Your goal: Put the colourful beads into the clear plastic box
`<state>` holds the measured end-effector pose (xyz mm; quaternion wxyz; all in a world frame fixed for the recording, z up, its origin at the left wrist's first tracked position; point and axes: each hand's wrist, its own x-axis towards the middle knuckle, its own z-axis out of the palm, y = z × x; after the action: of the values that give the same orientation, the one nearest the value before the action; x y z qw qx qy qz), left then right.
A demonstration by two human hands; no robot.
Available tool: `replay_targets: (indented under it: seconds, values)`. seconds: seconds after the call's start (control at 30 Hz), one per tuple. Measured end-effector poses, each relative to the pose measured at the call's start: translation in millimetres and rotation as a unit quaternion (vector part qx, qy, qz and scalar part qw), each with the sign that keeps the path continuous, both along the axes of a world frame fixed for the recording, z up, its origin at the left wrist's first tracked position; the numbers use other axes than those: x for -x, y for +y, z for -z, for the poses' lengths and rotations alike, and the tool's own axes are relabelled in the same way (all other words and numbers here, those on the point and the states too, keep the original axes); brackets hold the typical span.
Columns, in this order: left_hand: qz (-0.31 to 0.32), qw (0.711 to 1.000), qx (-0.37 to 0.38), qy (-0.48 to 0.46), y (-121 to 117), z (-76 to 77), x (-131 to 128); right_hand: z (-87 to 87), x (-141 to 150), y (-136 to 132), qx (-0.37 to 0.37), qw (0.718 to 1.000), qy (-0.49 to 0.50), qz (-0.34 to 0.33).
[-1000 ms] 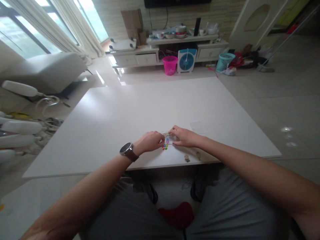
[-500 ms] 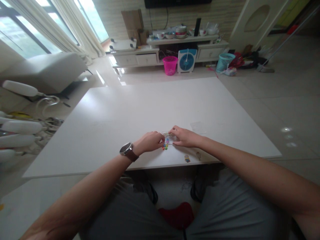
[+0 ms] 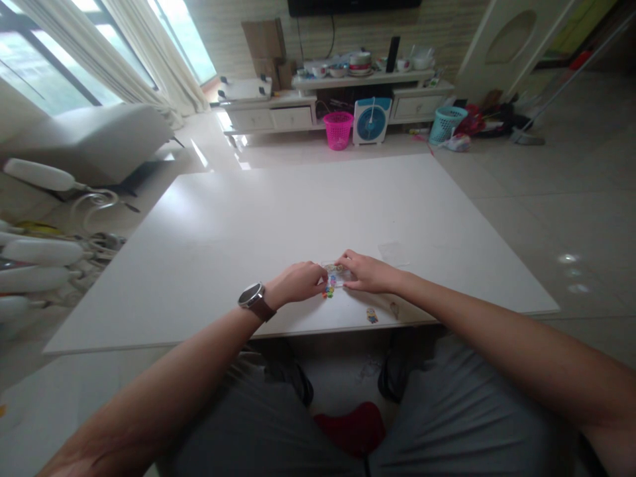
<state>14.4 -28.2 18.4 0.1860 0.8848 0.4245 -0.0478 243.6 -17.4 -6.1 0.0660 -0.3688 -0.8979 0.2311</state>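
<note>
A small clear plastic box [image 3: 340, 277] lies near the front edge of the white table [image 3: 278, 218], with small colourful pieces [image 3: 328, 290] in and beside its left side. Around the box's right side my right hand [image 3: 364, 271] is closed, thumb at the near edge and fingers at the far edge. My left hand [image 3: 302, 279], a watch on its wrist, has its fingers bent together at the left side of the box; what they pinch is too small to make out. Closer to me lie a yellow-and-blue cartoon figure sticker [image 3: 372, 315] and a small brownish piece [image 3: 394, 309].
A transparent sheet or bag [image 3: 395, 252] lies beyond my right hand. Past the table stand a pink basket [image 3: 338, 130], a blue box fan [image 3: 371, 120] and a low cabinet [image 3: 293, 118]. White chairs [image 3: 44, 252] are on the left.
</note>
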Motion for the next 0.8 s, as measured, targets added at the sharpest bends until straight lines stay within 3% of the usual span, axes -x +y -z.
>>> replay_targets:
  seconds: [0.8]
  values:
    - [0.001,1.0,-0.022,-0.001,1.3,2.3,2.7,2.3,0.1,0.6,0.008,1.0,0.002,-0.002]
